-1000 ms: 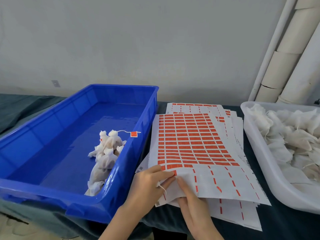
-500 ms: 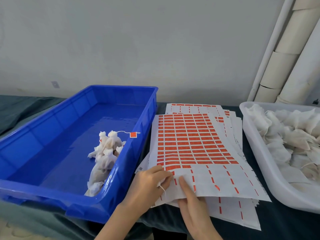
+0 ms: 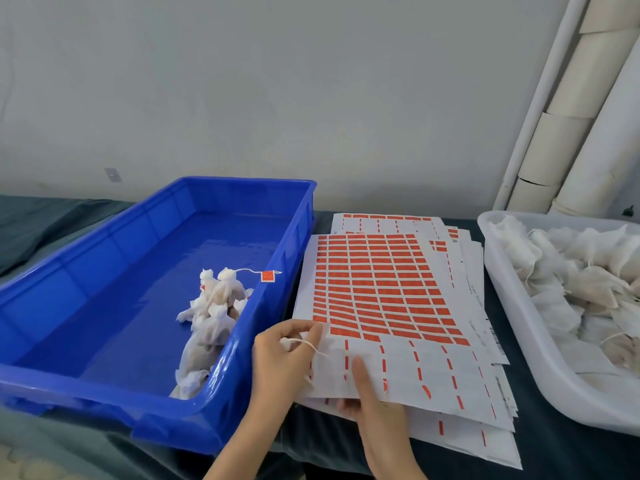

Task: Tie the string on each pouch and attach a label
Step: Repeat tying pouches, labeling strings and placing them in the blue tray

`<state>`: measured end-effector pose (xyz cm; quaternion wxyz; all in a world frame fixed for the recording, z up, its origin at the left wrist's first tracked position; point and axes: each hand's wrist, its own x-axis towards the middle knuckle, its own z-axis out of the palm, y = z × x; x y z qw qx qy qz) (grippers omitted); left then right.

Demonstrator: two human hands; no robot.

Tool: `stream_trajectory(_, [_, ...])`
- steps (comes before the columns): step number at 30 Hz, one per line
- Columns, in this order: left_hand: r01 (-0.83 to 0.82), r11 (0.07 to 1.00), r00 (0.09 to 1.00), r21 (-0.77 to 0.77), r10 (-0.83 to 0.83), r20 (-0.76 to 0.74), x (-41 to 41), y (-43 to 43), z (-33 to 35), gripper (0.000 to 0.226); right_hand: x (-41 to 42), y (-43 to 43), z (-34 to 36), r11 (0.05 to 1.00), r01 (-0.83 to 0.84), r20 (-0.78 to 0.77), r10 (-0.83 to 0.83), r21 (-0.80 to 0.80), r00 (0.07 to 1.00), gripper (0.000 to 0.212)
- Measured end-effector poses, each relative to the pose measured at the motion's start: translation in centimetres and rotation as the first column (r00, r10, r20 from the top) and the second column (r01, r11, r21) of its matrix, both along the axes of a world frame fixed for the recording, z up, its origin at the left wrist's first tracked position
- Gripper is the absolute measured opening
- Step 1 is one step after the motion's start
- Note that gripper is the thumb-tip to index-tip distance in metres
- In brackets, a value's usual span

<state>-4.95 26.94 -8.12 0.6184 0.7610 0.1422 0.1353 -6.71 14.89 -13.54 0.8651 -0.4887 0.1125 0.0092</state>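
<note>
Red labels [image 3: 381, 289] fill the far part of the top sheet [image 3: 398, 368], whose long axis runs away from the person; its near rows are stripped bare. Since a second ago the left hand [image 3: 284, 358] has drawn back leftward from the right forefinger. Its thumb and forefinger now pinch at the sheet's left edge, the other fingers curled round a white string [image 3: 313, 348] trailing rightward over the paper. The right hand [image 3: 377, 414] grips the sheet's near edge, forefinger on top. Tied pouches [image 3: 214, 313] lie in the blue bin [image 3: 104, 289] on the surface [image 3: 554, 445].
</note>
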Motion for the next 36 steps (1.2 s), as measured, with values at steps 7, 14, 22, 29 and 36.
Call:
stream_trajectory(7, [-0.003, 0.976, 0.995, -0.217, 0.024, 0.093, -1.2, -0.1, 3.4, 0.009, -0.3, -0.2, 1.3, 0.994, -0.105, -0.11, 0.101, -0.025, 0.989, 0.037])
stream_trajectory(14, [0.097, 0.971, 0.995, -0.219, -0.097, 0.008, -1.1, 0.2, 4.7, 0.006, -2.3, -4.3, 4.2, 0.627, -0.599, -0.379, 0.464, -0.498, 0.801, 0.049])
stream_trajectory(22, [0.345, 0.912, 0.936, -0.223, -0.353, 0.005, -1.9, -2.1, 4.9, 0.009, -0.5, -5.8, 9.7, 0.629, 0.006, 0.208, 0.248, -0.777, 0.946, 0.03])
stream_trajectory(29, [0.338, 0.928, 0.937, -0.156, -0.347, -0.029, -1.5, -3.0, 4.8, 0.02, 0.1, -6.7, 9.8, 0.502, 0.182, 0.313, 0.189, -0.846, 0.931, 0.005])
stream_trajectory(36, [0.287, 0.92, 0.949, -0.268, -0.311, -0.05, -1.3, -2.8, 4.9, 0.022, 0.1, -8.8, 10.1, 0.666, 0.036, 0.319, 0.309, -0.745, 0.896, 0.019])
